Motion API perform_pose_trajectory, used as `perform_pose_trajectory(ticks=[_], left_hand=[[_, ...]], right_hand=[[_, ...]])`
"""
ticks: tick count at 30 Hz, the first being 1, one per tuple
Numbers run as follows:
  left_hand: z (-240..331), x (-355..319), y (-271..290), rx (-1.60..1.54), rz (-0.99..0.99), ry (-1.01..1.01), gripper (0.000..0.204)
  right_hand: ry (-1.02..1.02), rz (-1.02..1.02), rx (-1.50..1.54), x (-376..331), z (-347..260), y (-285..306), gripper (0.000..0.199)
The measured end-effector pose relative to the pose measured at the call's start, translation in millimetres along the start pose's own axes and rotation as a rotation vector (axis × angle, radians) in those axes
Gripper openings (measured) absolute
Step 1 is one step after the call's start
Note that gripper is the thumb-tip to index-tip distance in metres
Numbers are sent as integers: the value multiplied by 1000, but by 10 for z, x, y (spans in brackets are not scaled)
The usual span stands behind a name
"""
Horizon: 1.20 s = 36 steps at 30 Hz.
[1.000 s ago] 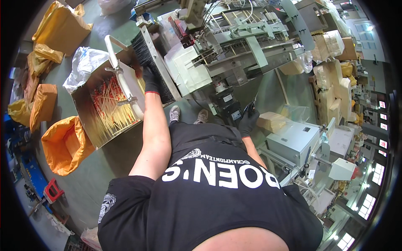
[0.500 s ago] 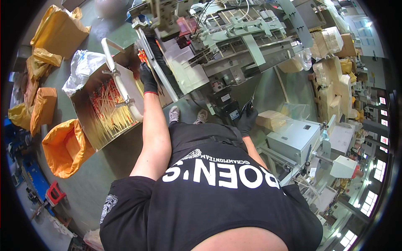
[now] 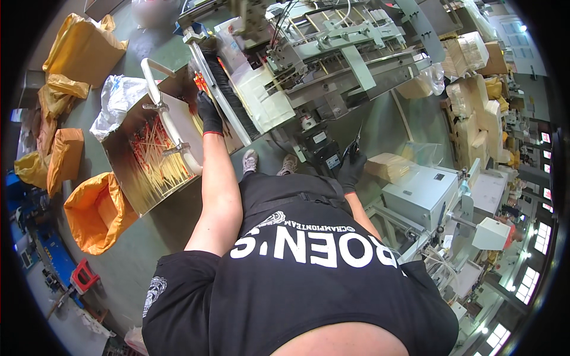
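Note:
My left hand (image 3: 209, 114), in a black glove with a red cuff, reaches to the metal trough beside the machine. Its fingers close at the red ends of thin wooden sticks (image 3: 200, 82); the fingertips are partly hidden. A steel bin (image 3: 122, 172) to the left holds many loose red-tipped sticks (image 3: 155, 155). On the right, near my hip, my gloved right hand (image 3: 352, 172) is closed around a slim dark hand tool (image 3: 356, 142) pointing upward. Its exact kind is too small to make out.
A stick-handling machine (image 3: 338, 65) fills the front, its rail (image 3: 222, 89) beside my left hand. A white bent pipe (image 3: 169, 121) crosses the bin. An orange sack (image 3: 98, 216) stands at left. At right are a grey control box (image 3: 421, 193) and stacked wooden bundles (image 3: 475, 121).
My left hand stays at the sticks, its fingers shifted slightly. My right hand keeps the tool near my hip. The whole view has shifted a little.

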State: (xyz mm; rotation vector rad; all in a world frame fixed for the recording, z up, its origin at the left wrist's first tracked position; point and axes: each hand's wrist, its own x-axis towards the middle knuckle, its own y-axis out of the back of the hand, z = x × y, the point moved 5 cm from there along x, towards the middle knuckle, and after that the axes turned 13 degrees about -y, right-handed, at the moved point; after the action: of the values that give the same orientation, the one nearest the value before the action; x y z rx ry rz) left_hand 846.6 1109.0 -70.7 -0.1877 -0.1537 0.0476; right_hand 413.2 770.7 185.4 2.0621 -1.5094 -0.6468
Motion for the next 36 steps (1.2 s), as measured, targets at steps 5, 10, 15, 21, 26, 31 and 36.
perform_pose_trajectory(ticks=[5,10,15,21,26,31,36], left_hand=[[77,-53,6,108,52,-18,29],[65,-51,14,86,64,-32,35],[35,-50,29,165,48,-68,35],[192,-87,-40,71,87,-21,34],[389,-139,-127,-7,115,14,33],[418,-152,-132,53,91,8,31],[378,-108,-162,39,-40,-23,20]], right_hand=[[-21,-17,-13,-4,11,3,30],[-8,-12,32,-13,-5,10,30],[7,-8,-15,-3,7,4,31],[11,19,-59,2,24,10,31],[35,25,4,-8,9,14,30],[25,41,-40,-12,13,23,30],[42,55,-68,-7,1,26,30]])
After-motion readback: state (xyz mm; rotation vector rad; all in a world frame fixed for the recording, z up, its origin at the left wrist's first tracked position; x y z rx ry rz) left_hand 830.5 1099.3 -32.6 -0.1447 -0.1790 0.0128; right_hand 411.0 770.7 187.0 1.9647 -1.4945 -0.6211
